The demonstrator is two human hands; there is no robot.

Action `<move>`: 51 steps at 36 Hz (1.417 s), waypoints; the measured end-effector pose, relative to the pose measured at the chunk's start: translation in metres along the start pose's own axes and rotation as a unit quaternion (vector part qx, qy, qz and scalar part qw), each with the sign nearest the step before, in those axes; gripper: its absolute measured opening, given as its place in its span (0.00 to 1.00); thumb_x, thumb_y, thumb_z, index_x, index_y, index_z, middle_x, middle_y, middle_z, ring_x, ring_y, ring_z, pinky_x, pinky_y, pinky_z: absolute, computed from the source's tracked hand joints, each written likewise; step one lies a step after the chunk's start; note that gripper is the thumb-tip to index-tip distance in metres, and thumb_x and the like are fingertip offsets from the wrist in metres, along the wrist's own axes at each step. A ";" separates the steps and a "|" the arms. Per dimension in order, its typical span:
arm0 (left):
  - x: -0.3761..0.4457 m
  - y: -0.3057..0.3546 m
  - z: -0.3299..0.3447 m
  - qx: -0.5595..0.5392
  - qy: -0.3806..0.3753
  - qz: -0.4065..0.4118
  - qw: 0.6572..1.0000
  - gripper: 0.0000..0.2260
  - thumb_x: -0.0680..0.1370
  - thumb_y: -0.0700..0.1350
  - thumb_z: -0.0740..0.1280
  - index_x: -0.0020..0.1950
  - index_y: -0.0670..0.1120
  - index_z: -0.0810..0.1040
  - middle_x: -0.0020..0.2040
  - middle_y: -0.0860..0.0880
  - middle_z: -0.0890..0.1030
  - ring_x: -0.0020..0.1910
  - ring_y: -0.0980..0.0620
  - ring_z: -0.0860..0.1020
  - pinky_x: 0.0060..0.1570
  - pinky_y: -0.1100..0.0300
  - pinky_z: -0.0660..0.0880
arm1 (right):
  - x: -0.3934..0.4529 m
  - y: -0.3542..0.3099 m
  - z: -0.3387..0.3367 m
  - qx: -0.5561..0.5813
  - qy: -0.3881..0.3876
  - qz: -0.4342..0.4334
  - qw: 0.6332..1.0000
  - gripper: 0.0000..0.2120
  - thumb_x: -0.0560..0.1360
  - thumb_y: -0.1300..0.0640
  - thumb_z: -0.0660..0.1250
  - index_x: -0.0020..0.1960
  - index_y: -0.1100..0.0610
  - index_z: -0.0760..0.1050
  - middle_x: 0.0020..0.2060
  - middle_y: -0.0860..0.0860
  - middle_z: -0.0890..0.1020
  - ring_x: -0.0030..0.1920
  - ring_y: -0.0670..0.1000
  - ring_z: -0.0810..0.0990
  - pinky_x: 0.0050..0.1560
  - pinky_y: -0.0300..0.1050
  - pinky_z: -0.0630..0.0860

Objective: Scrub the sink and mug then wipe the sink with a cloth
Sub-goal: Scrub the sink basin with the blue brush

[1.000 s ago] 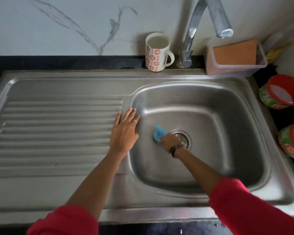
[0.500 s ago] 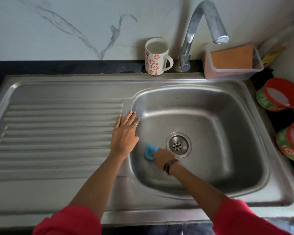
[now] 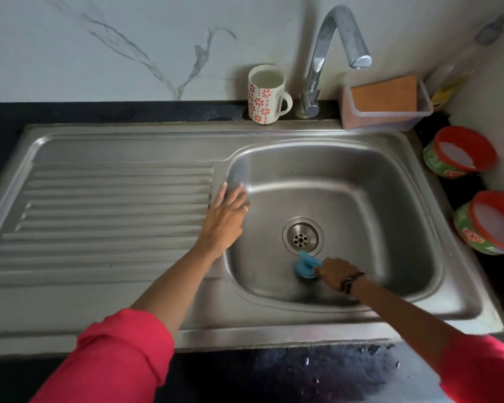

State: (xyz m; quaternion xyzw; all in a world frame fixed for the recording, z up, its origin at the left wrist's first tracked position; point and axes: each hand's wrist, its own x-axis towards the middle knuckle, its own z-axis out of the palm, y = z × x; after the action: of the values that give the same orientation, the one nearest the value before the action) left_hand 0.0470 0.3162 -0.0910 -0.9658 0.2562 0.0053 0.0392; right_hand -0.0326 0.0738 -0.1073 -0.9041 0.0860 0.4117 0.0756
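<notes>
From the head view, the steel sink [image 3: 390, 175] filled most of the frame, its ribbed drainboard [image 3: 108, 216] to the left and the basin to the right. The right hand [image 3: 336, 273] reached down into the basin and was closed around a blue scrubber [image 3: 304, 267], which it pressed against the basin floor just in front of the drain [image 3: 302, 237], touching or nearly touching its rim. A dark band [image 3: 350, 282] sat on that wrist. The left hand [image 3: 226, 219] lay flat and spread on the ridge between drainboard and basin, fingers extended over the basin's left edge, holding nothing; a ring [image 3: 245, 208] showed on one finger. Both sleeves were red.

The mug [image 3: 264, 94], white with red flowers, stood upright on the sink's back rim, just left of the tap [image 3: 329, 53], its handle turned to the tap. Right of the tap a clear tub [image 3: 387, 114] held an orange sponge [image 3: 384, 93]. Two red-lidded tubs [image 3: 460, 152] [image 3: 489, 223] sat on the dark surface [image 3: 99, 112] beyond the sink's right edge. The cloth could not be made out.
</notes>
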 end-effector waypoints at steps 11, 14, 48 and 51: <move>-0.031 0.066 -0.031 -0.280 -0.478 0.082 0.828 0.21 0.71 0.61 0.68 0.59 0.50 0.79 0.57 0.52 0.79 0.55 0.53 0.76 0.59 0.58 0.72 | 0.015 -0.014 -0.008 0.041 0.057 0.001 0.998 0.21 0.81 0.51 0.53 0.68 0.62 0.67 0.65 0.60 0.73 0.64 0.59 0.73 0.61 0.47 0.69; -0.026 0.068 -0.034 -0.256 -0.491 0.096 0.827 0.23 0.71 0.59 0.70 0.62 0.49 0.77 0.59 0.52 0.78 0.57 0.52 0.75 0.60 0.58 0.71 | 0.015 -0.050 0.004 0.056 0.040 -0.072 0.995 0.21 0.81 0.52 0.52 0.69 0.63 0.66 0.64 0.60 0.73 0.63 0.59 0.72 0.61 0.49 0.69; -0.042 0.072 -0.029 -0.283 -0.437 0.015 0.853 0.21 0.68 0.61 0.72 0.57 0.55 0.80 0.53 0.58 0.81 0.52 0.56 0.77 0.53 0.62 0.71 | -0.015 0.069 -0.033 -0.122 -0.042 0.051 0.990 0.22 0.79 0.49 0.59 0.67 0.62 0.69 0.65 0.59 0.74 0.64 0.55 0.74 0.59 0.41 0.70; -0.045 0.072 -0.029 -0.281 -0.423 0.001 0.861 0.21 0.67 0.62 0.71 0.57 0.56 0.80 0.51 0.58 0.81 0.48 0.57 0.76 0.49 0.63 0.70 | -0.011 0.039 -0.028 -0.144 -0.041 0.005 0.989 0.22 0.79 0.49 0.59 0.67 0.61 0.70 0.65 0.58 0.74 0.64 0.54 0.74 0.59 0.41 0.70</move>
State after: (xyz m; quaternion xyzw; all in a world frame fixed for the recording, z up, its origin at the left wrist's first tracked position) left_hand -0.0283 0.2741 -0.0658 -0.8402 0.2039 0.4855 -0.1293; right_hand -0.0279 0.0315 -0.0833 -0.8875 0.0270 0.4567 -0.0542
